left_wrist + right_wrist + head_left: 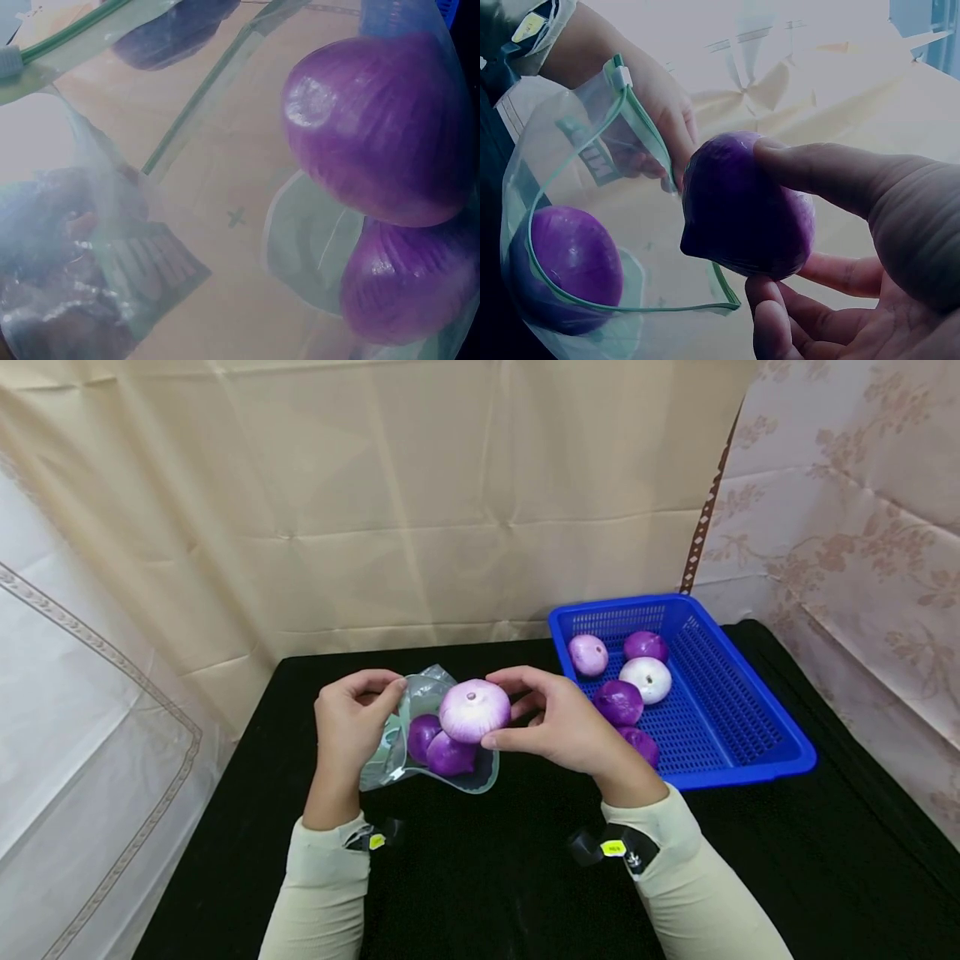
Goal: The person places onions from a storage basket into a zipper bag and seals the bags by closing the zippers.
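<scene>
A red onion [474,711], pale at its root end, is gripped between the thumb and fingers of my right hand [558,722], over the mouth of a clear zip bag [487,775]. In the right wrist view this onion [742,206] shows dark purple with a pointed tip. My left hand [351,727] pinches the bag's left edge between thumb and fingers. Two purple onions [452,755] lie inside the bag; through its plastic the left wrist view shows them [382,127] close together. The bag's green zip rim [645,308] stands apart, with a white slider [621,77] on it.
To the right stands a blue basket [750,710] holding several onions [646,680], some purple and one mostly white. Black cloth [480,877] covers the table. Behind it hangs a beige curtain [420,502], with pale cloths at both sides.
</scene>
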Demonstrator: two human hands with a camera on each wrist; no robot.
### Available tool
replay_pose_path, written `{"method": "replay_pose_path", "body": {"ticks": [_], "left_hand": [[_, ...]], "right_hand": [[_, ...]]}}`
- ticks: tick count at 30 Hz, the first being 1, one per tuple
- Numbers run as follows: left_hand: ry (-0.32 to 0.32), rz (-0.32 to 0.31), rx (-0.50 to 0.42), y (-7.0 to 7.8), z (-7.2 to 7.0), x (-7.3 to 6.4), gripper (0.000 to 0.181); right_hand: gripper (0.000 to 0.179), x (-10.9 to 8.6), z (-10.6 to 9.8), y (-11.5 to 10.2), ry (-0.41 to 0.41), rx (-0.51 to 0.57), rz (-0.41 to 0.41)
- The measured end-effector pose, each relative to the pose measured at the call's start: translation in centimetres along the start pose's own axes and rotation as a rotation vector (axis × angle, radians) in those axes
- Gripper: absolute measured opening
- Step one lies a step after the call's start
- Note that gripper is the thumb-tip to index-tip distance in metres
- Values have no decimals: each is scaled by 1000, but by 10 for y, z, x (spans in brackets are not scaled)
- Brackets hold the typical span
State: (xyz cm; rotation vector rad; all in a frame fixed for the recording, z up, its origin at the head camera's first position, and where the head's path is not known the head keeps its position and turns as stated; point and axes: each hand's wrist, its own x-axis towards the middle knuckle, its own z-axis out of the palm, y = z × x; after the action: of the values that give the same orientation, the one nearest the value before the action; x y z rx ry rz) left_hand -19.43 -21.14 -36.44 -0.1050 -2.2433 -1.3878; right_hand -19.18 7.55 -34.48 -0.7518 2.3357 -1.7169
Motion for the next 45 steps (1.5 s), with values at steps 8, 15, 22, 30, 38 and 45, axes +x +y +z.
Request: {"method": "replay_pose_path", "body": {"ticks": [8,15,22,30,38,45], "left_hand": [[-7,6,-12,0,-1,1,12],[3,1,-1,0,-1,1,12],[11,-9,18,-1,-2,1,13],[18,3,-4,-2,-2,2,13],[33,-2,-13,-1,-2,2,13],[27,-9,-11,1,-2,0,13]], "right_hand": [[63,2,11,0,-8,6,-2],[67,3,20,0,-12,46,3],[60,1,19,1,5,125,27],[52,1,14,4,-19,57,46],[45,-1,-1,5,47,-7,44],[47,-5,-12,4,78,-12,53]]}}
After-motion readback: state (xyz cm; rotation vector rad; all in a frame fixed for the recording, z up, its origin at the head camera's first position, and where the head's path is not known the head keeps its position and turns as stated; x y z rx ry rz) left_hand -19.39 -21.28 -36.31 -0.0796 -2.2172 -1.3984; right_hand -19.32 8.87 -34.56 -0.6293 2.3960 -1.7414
